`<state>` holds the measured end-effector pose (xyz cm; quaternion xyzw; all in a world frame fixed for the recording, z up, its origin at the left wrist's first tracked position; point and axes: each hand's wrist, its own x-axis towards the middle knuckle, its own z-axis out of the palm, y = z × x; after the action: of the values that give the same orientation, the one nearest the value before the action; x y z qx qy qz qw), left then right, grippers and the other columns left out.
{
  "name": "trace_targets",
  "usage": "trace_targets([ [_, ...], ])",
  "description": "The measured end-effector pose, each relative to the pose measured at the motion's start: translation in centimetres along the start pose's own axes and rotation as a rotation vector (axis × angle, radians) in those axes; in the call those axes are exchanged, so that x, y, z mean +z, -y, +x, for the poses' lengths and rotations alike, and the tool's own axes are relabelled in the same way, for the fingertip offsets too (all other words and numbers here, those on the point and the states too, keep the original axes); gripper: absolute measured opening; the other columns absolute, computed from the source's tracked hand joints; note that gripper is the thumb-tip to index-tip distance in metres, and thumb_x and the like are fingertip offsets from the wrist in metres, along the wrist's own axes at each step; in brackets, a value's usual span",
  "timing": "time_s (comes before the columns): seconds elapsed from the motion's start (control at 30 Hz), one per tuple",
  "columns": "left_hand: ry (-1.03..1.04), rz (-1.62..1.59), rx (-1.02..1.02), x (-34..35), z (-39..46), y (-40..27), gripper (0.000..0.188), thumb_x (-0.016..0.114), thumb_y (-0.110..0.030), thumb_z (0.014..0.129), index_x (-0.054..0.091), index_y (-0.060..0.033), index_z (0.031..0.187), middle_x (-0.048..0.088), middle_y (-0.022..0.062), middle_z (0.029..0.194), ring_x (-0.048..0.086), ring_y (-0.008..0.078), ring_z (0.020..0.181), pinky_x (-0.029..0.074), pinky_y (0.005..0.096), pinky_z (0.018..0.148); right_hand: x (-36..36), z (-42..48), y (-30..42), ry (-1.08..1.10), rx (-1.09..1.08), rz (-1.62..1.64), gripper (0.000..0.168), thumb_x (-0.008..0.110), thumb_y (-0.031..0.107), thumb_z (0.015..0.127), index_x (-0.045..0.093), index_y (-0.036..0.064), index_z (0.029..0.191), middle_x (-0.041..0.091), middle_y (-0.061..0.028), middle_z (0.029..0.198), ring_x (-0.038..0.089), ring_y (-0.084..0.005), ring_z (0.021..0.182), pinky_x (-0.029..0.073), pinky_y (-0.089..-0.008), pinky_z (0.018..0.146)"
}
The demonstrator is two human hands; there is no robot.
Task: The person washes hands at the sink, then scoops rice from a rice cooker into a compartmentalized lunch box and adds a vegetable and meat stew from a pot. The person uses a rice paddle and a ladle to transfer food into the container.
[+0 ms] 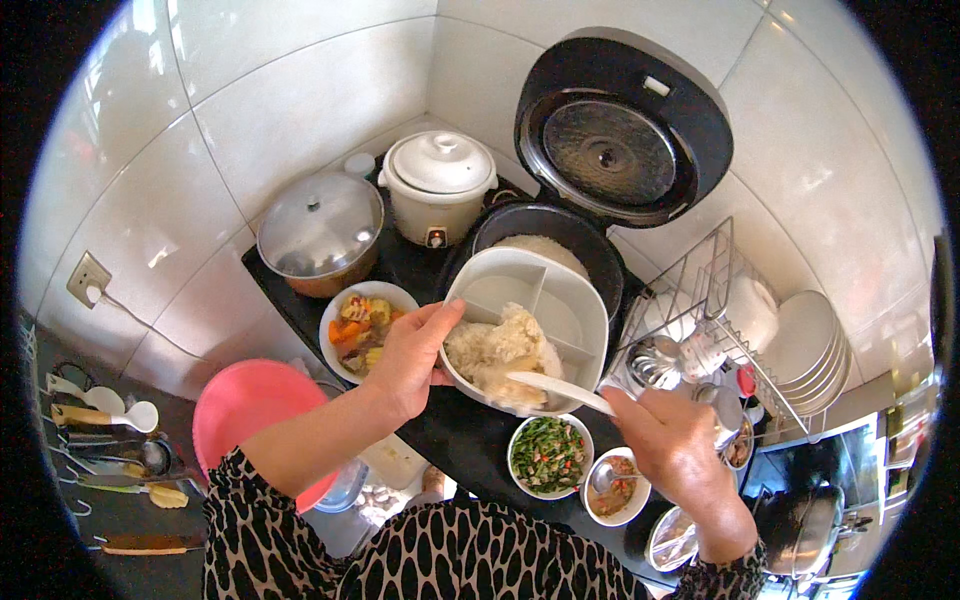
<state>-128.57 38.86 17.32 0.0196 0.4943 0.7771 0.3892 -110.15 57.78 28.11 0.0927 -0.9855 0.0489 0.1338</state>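
My left hand [409, 360] grips the left rim of a white divided food container [581, 300], tilted above the counter. Cooked rice [499, 341] is heaped in its near-left compartment; the other compartments I can see hold no food. In my right hand [664, 435] is a white rice paddle [562, 390], its blade against the rice at the container's near side. Just behind the container stands a black rice cooker [544, 217] with its lid [622, 135] raised. More rice [551, 251] shows inside its pot, partly hidden by the container.
A lidded pot [322, 232], a white slow cooker [439, 187] and a vegetable bowl [360, 330] stand left. Bowls of chopped greens [549, 456] and sauce with a spoon [616, 491] sit nearer me. A wire dish rack [720, 315] is right; a pink basin [247, 420] is lower left.
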Motion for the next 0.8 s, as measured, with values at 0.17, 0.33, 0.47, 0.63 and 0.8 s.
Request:
trace_targets([
  [0.17, 0.025, 0.004, 0.001, 0.3, 0.1, 0.5, 0.038, 0.051, -0.035, 0.090, 0.053, -0.0027, 0.110, 0.062, 0.0067, 0.095, 0.063, 0.0148, 0.080, 0.056, 0.0314, 0.062, 1.9, 0.5, 1.0, -0.004, -0.022, -0.051, 0.040, 0.062, -0.002, 0.062, 0.060, 0.004, 0.102, 0.047, -0.0051, 0.061, 0.052, -0.0206, 0.053, 0.041, -0.0336, 0.043],
  [0.33, 0.005, -0.005, -0.023, -1.1, -0.8, 0.9, 0.038, 0.051, -0.034, 0.091, 0.053, -0.0014, 0.110, 0.063, 0.0067, 0.093, 0.065, 0.0148, 0.077, 0.057, 0.0301, 0.061, 0.4, 1.0, 0.3, -0.101, -0.009, -0.003, 0.043, 0.063, -0.003, 0.061, 0.061, 0.005, 0.103, 0.049, -0.0057, 0.061, 0.052, -0.0219, 0.052, 0.041, -0.0351, 0.044],
  [0.47, 0.045, 0.017, -0.030, -0.2, -1.3, 1.6, 0.037, 0.051, -0.034, 0.091, 0.054, -0.0018, 0.110, 0.063, 0.0063, 0.092, 0.065, 0.0144, 0.076, 0.057, 0.0291, 0.060, 0.5, 3.4, -0.8, -0.076, -0.083, -0.229, 0.041, 0.061, 0.000, 0.060, 0.063, 0.006, 0.100, 0.048, -0.0057, 0.063, 0.050, -0.0218, 0.055, 0.041, -0.0328, 0.048],
  [0.63, 0.072, -0.021, -0.020, -0.5, -1.3, 2.1, 0.038, 0.050, -0.033, 0.091, 0.053, -0.0012, 0.112, 0.062, 0.0053, 0.093, 0.064, 0.0130, 0.076, 0.056, 0.0278, 0.059, -0.1, 0.9, -0.8, 0.147, -0.127, -0.293, 0.046, 0.058, 0.010, 0.063, 0.058, 0.003, 0.108, 0.046, -0.0029, 0.069, 0.049, -0.0170, 0.061, 0.040, -0.0292, 0.046],
  [0.8, 0.043, 0.006, -0.023, -0.1, -0.9, 2.5, 0.040, 0.049, -0.034, 0.091, 0.052, -0.0006, 0.113, 0.062, 0.0059, 0.094, 0.064, 0.0135, 0.078, 0.057, 0.0284, 0.060, 2.1, -1.1, 0.5, 0.209, 0.020, -0.283, 0.043, 0.061, 0.001, 0.062, 0.059, 0.005, 0.105, 0.048, -0.0057, 0.064, 0.053, -0.0222, 0.061, 0.042, -0.0337, 0.049],
])
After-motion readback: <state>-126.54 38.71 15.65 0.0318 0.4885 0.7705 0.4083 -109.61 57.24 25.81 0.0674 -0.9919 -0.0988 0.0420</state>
